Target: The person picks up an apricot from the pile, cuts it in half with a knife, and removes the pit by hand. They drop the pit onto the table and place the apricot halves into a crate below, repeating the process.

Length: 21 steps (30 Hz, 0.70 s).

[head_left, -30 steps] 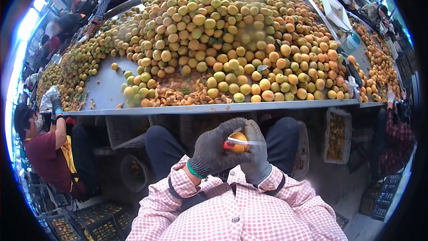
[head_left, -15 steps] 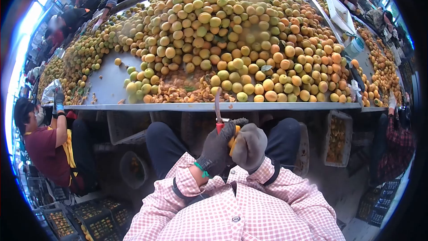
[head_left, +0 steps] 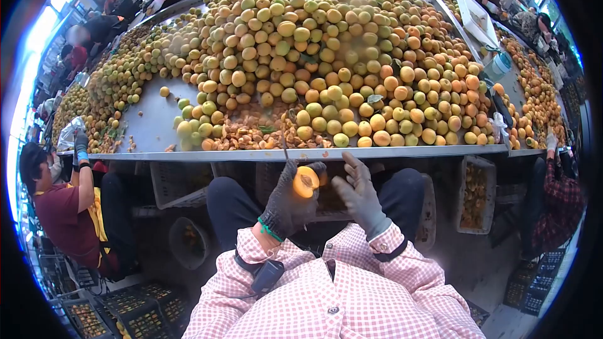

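Left hand (head_left: 289, 204) curled, pinching cut apricot (head_left: 306, 182) cut face up, left of right hand (head_left: 364, 199) — fingers loosely spread, nothing visible held. Best grip: light, flesh unbruised, knife (head_left: 285, 149) angled away from fingers. Farther — metal table (head_left: 151, 113), heaped apricots (head_left: 286, 44).

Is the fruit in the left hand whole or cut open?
Cut open: the fruit in the left hand shows flat orange flesh with a darker centre.
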Available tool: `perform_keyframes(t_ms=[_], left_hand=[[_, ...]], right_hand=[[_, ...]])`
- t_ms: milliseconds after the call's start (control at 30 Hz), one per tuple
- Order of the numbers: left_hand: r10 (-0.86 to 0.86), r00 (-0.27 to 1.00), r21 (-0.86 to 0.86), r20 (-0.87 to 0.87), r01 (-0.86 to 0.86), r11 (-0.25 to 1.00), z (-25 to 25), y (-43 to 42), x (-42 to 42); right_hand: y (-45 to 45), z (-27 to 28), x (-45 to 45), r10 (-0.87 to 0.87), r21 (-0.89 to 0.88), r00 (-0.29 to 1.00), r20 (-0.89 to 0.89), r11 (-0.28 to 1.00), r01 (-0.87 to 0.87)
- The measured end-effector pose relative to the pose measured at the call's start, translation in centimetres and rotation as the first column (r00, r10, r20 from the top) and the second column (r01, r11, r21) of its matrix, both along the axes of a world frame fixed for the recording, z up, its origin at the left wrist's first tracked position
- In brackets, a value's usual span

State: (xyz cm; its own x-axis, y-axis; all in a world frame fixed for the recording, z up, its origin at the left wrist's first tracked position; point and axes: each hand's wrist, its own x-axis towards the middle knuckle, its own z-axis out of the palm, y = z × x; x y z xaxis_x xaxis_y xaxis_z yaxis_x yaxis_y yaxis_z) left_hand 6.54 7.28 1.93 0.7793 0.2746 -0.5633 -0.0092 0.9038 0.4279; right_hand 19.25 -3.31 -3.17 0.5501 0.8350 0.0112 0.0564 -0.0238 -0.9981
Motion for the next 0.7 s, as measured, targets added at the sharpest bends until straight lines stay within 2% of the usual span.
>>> perform_keyframes(t_ms=[33,67,100,133,167,300,333,367,400,433,467,500,533,567,633,667,700], left_hand=[[-0.001,1.000,-0.003,-0.002,0.001,1.000,-1.2,0.1,-0.4],[-0.143,0.966,0.310,-0.217,0.207,0.928,-3.7,0.3,-1.2],[-0.196,0.872,0.537,-0.449,0.438,0.721,-6.5,0.5,-1.9],[-0.040,0.998,0.138,-0.045,0.046,0.989,-9.3,0.7,-2.4],[-0.040,0.998,0.139,-0.044,0.046,0.989,-8.8,0.7,-2.3],[-0.014,0.988,0.540,-0.151,0.094,0.836,-3.4,0.8,-1.0],[0.000,0.984,0.626,-0.176,0.112,0.772,-2.4,0.9,-0.8],[0.001,0.984,0.624,-0.177,0.111,0.774,-1.8,1.1,-0.8],[0.078,0.990,0.598,-0.118,0.008,0.802,-1.2,1.3,-0.9],[0.152,0.987,0.564,-0.060,-0.092,0.821,-1.0,1.4,-0.8],[0.167,0.984,0.740,0.063,-0.158,0.654,-2.0,1.4,-0.6],[0.166,0.984,0.739,0.066,-0.160,0.654,-1.5,1.3,-0.3],[0.154,0.981,0.521,0.122,-0.195,0.831,-0.5,1.3,-0.1],[0.159,0.971,0.261,0.179,-0.202,0.944,0.1,1.2,0.0],[0.128,0.979,0.302,0.160,-0.172,0.938,0.2,0.5,0.6],[0.095,0.986,0.343,0.140,-0.138,0.929,0.2,0.2,0.9],[0.095,0.986,0.343,0.139,-0.138,0.929,0.1,-0.3,1.2]], right_hand=[[-0.2,0.7,-0.3,-0.010,0.050,0.980,0.197,0.999,0.000],[0.0,1.8,-0.3,0.117,0.071,0.954,0.275,0.987,-0.141],[0.3,2.3,0.0,0.229,0.062,0.884,0.408,0.959,-0.277],[0.3,2.8,-0.3,0.219,0.019,0.832,0.509,0.964,-0.265],[0.3,3.3,-0.5,0.212,-0.022,0.768,0.604,0.968,-0.250],[-1.0,3.8,-1.8,0.203,-0.130,0.711,0.673,0.979,-0.156],[-1.3,3.2,-1.7,0.143,-0.071,0.982,0.122,0.988,-0.135],[-1.6,2.7,-1.4,0.054,-0.038,0.875,-0.481,0.996,-0.083],[-1.8,3.3,-0.4,-0.034,-0.105,0.634,-0.773,0.992,-0.075],[-2.5,2.6,-0.1,-0.043,-0.109,0.633,-0.773,0.992,-0.066],[-3.1,1.2,0.1,-0.030,-0.090,0.518,-0.855,0.992,-0.092],[-3.5,0.6,0.0,-0.012,-0.065,0.393,-0.919,0.990,-0.121],[-3.9,0.4,-0.2,0.013,-0.046,0.362,-0.932,0.987,-0.153],[-4.2,0.0,-0.4,0.012,-0.048,0.360,-0.933,0.987,-0.157],[-4.3,-0.2,-0.4,0.087,0.030,0.141,-0.986,0.931,-0.363],[-4.2,0.0,-0.8,0.190,0.125,0.121,-0.974,0.904,-0.410],[-3.9,0.3,-1.5,0.189,0.125,0.121,-0.974,0.904,-0.410]])
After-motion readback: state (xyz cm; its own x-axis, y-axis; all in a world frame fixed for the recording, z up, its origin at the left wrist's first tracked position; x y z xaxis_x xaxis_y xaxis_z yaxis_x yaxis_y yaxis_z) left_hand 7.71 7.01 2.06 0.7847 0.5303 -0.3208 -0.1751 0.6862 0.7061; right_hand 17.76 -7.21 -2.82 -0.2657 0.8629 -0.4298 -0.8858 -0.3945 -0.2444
